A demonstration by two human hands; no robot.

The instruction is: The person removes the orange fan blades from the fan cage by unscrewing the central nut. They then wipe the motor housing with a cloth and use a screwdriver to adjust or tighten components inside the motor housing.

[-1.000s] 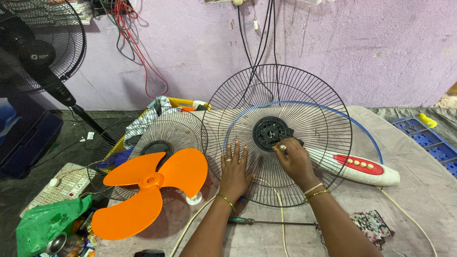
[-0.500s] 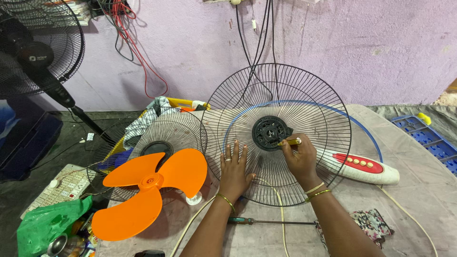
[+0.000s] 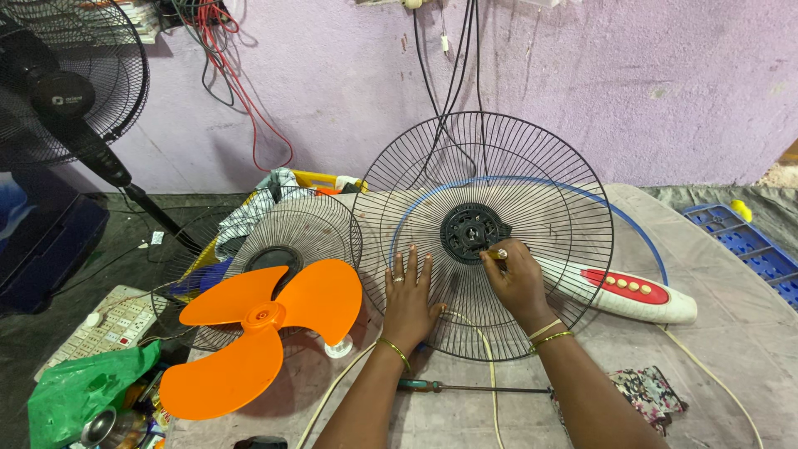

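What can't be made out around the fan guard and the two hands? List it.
Head view only:
- Tool tip in the right hand: hidden by the fingers at the black hub.
- Fan body behind the wire guard: hidden by the hub and wires.
- Dark object at the bottom edge: cut off.
- Left hand palm: hidden, pressed flat on the guard.

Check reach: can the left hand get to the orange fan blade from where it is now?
Probably yes. The left hand lies flat on the black wire fan guard, and the orange fan blade sits just to its left on the table, with nothing visible between them.
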